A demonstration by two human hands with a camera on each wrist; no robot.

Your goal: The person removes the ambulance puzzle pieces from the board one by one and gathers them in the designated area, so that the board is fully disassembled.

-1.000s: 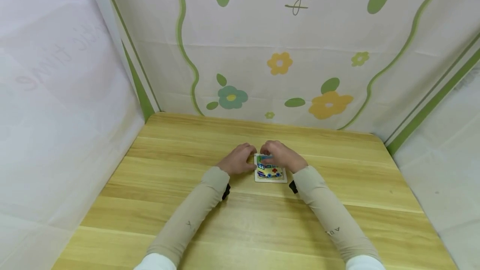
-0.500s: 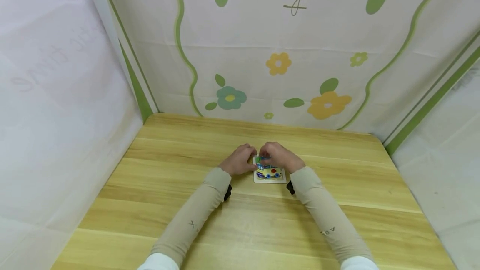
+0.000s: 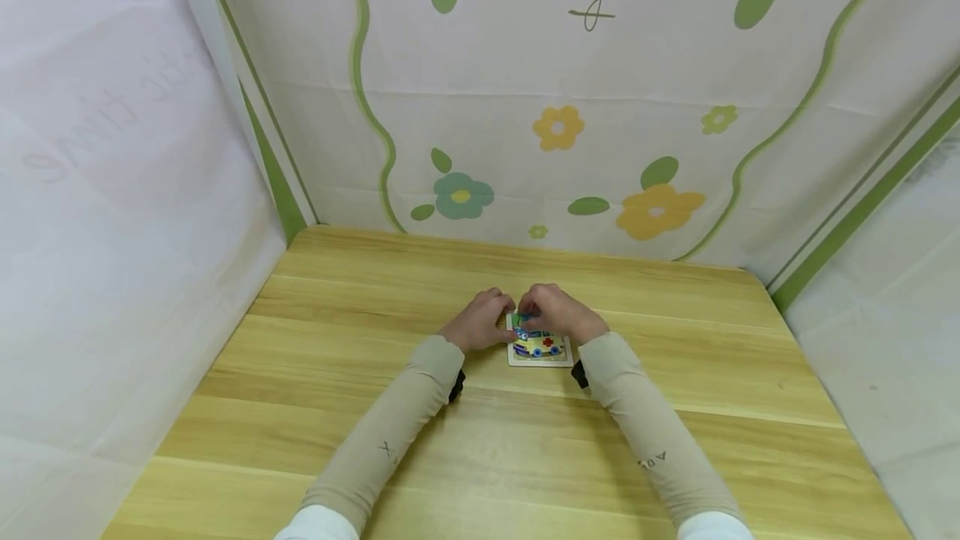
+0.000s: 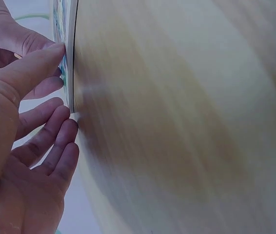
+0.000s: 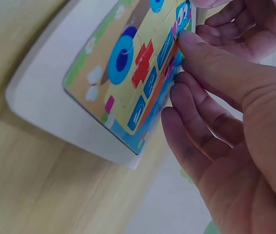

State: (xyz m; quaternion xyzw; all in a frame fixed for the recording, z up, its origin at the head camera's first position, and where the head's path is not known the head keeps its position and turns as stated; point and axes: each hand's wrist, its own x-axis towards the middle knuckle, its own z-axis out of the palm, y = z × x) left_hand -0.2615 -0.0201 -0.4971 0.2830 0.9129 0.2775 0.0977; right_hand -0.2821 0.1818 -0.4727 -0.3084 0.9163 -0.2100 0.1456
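A small jigsaw puzzle board (image 3: 542, 363) with a white rim lies on the table, showing a yellow ambulance (image 5: 143, 63) with a red cross. My left hand (image 3: 478, 323) grips the board's far left corner; its thumb lies over the left edge and its fingertips touch the rim beyond. Over the far left part of the picture, thumb and forefinger of my right hand (image 3: 557, 312) pinch at a puzzle piece, mostly hidden beneath them. The right hand's other fingers (image 5: 179, 126) curl loosely beside the board. In the right wrist view a blue piece with eyes (image 5: 183, 17) sits near the thumb tip.
The wooden table (image 3: 480, 457) reaches up to a white cloth backdrop (image 3: 480, 48) printed with flowers. Similar cloth walls (image 3: 127, 232) stand at the left and right. A dark strap (image 3: 457, 386) shows under the left wrist.
Both hands stay at the board with only tiny finger shifts. The right forearm has drawn slightly inward to the left.
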